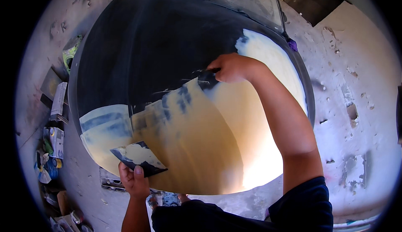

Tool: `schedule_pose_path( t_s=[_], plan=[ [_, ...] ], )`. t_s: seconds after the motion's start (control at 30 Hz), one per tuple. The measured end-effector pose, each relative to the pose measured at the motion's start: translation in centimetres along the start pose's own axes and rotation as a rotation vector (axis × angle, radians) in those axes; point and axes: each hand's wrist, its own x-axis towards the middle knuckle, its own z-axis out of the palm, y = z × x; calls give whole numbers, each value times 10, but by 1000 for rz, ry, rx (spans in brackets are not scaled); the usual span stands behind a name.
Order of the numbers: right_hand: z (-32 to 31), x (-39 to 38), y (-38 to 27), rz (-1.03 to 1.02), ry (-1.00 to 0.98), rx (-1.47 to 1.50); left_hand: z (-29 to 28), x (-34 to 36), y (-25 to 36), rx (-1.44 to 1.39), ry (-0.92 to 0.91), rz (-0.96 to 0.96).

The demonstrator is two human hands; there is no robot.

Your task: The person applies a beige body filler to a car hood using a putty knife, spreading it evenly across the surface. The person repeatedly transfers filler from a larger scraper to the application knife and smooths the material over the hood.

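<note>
A car hood (167,35) lies before me, black on the far side. Wet-looking tan filler (188,127) covers much of its near side, with dark streaks showing through toward its upper edge. My right hand (236,66) is closed round a dark putty spreader (208,80), whose blade rests on the hood where tan meets black. Near the hood's front left edge, my left hand (135,181) grips a dark, square mixing board (155,168) smeared with cream putty (139,153). The thumb lies over the board's near edge; the fingers are partly hidden beneath it.
Beyond the hood is the windshield (251,0), with small figures behind the glass. A purple cloth (292,45) hangs at the hood's far right corner. Boxes (56,142), a blue tape roll (52,169) and other supplies line the floor at left. Paint stains mark the grey floor (335,106).
</note>
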Motion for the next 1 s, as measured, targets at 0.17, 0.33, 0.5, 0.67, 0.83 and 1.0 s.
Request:
schedule_pose_path(
  t_s=[0.17,0.33,0.5,0.67,0.83,1.0],
  plan=[
    [18,-13,-19,40,95,-122,3,0,1,13,60,-25],
    [29,-45,-27,39,42,-155,6,0,0,-6,92,-40],
    [13,-46,-9,67,25,-146,9,2,3,-29,63,-35],
    [13,-15,-24,90,48,-83,8,0,3,24,77,-25],
    [28,-37,-42,51,43,-170,8,0,4,68,77,-6],
    [47,-68,-27,2,58,-127,10,0,4,17,90,-36]
  ],
)
